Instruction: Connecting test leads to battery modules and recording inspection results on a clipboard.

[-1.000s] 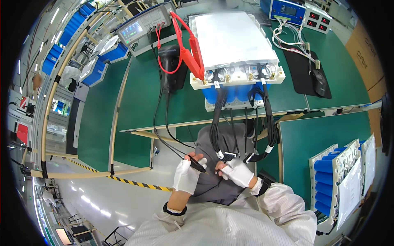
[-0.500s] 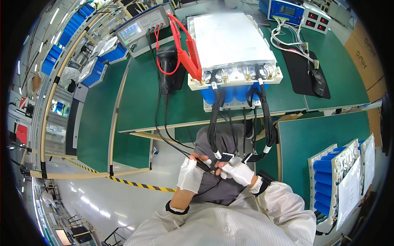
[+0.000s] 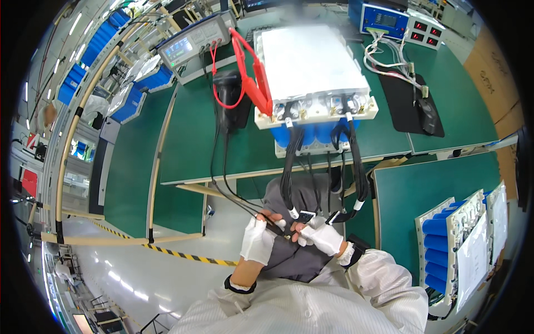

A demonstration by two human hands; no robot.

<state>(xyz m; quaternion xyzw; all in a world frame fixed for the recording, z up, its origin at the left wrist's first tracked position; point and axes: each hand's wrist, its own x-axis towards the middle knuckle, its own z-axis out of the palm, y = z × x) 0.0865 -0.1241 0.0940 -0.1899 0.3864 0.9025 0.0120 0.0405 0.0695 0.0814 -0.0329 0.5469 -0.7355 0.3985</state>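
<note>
Both my hands wear white gloves with bare fingertips and meet over my lap. My left hand [image 3: 258,240] is closed around a black test-lead clip [image 3: 275,227], whose lead runs up toward the bench meter. Opposite its tip, my right hand [image 3: 324,236] has its fingers pinched together; what they hold is hidden. A black connector [image 3: 306,216] on a black wire bundle [image 3: 287,172] lies against the right fingers. Another connector [image 3: 333,217] hangs just beside that hand from a second bundle [image 3: 359,175]. Both bundles come down from a blue-celled battery pack [image 3: 317,67] with a white top.
A red test clip [image 3: 259,89] grips the pack's front left corner. Behind it stand a bench meter [image 3: 186,50] and a black handheld scanner [image 3: 227,94]. A blue instrument [image 3: 384,21] and mouse [image 3: 427,117] are at right. More battery packs [image 3: 453,245] stand on the right-hand table.
The view has shifted slightly, and the bench and pack appear a little moved in it. My hands keep nearly the same pose, with the black clip still in the left.
</note>
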